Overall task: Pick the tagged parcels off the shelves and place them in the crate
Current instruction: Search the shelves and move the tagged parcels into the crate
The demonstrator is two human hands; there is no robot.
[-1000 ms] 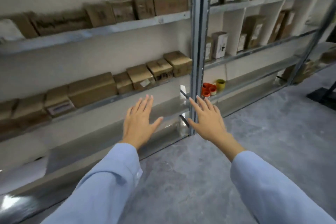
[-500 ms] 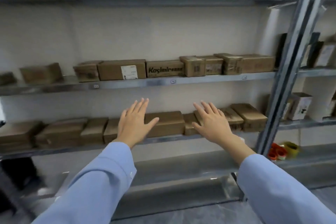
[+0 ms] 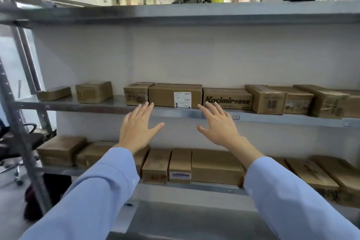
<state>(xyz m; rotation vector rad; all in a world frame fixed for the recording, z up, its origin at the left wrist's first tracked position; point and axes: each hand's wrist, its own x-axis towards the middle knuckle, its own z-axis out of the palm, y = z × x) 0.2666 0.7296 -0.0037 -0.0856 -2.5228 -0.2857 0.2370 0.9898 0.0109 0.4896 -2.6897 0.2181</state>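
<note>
Cardboard is looking stiff, likely light; the labelled parcel (image 3: 161,96) is sitting just beyond the left hand (image 3: 137,128) and right hand (image 3: 218,128), both spread flat and empty, inviting an end-to-end grip.

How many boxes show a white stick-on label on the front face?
2. A large box on the middle shelf, above the left hand and right hand; a small box on the lower shelf, below the hands. The sleeves may hide others.
</note>
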